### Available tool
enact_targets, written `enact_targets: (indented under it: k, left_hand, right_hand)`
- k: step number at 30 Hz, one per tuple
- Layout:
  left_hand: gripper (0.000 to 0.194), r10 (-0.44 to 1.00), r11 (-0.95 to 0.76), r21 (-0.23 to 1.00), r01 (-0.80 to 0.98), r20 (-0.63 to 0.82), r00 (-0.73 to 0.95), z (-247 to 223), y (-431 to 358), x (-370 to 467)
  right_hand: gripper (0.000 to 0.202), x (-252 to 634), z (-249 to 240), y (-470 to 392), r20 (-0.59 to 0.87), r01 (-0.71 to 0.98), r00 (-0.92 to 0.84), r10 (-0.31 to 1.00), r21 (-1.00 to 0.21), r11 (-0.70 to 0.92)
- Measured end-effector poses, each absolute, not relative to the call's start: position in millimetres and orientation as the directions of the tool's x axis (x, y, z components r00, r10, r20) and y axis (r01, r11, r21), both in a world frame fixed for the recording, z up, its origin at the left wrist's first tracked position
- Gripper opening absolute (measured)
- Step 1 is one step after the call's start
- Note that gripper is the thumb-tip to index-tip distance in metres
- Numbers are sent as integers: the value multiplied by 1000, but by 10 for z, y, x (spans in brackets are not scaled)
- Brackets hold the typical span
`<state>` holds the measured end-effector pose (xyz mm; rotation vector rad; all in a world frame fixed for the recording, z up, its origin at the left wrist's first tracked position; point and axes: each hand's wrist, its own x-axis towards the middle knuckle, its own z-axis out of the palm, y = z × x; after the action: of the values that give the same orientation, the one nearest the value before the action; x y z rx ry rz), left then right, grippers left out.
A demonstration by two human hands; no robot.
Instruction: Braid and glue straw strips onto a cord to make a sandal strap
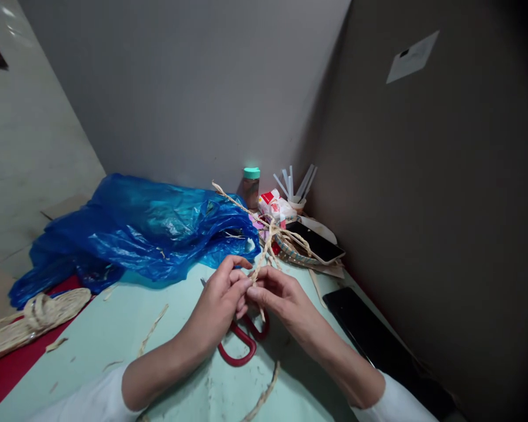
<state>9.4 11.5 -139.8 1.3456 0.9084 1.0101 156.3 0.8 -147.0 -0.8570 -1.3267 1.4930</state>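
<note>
A pale braided straw cord (267, 245) rises from between my two hands, its loose strands spreading out at the top. My left hand (229, 287) is closed, thumb and fingers pinching the cord from the left. From the right, my right hand (276, 292) grips the same cord close to the left fingertips. A short tail of the cord hangs below the fingers. Under the hands lie scissors with red handles (237, 347), their blades mostly hidden by my left hand.
A crumpled blue plastic bag (149, 225) covers the back left. A straw bundle (39, 319) lies at the left edge. Cord scraps (264, 392) are scattered on the pale green table cover (185, 381). At right are a black phone-like object (356, 319), a tablet-like device (317, 240) and a lidded jar (251, 186).
</note>
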Motion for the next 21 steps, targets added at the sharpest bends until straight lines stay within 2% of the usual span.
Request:
enact_targets:
  k: [4, 12, 16, 21]
  left_hand:
    - [14, 934, -67, 998, 7, 60, 353, -1440, 115, 74]
    - [18, 940, -179, 950, 254, 89, 329, -1311, 69, 31]
    - [15, 933, -301, 824, 480, 150, 327, -1268, 74, 13]
    - [16, 837, -540, 592, 599, 451, 310, -1315, 103, 7]
  right_hand:
    - [25, 1574, -1521, 41, 98, -88, -264, 960, -993, 77]
    - [19, 1551, -1469, -6, 132, -76, -131, 983, -990, 123]
    - [19, 1536, -1485, -31, 131, -19, -23, 991, -991, 131]
    - [22, 1525, -1503, -59, 160, 30, 9, 987, -987, 159]
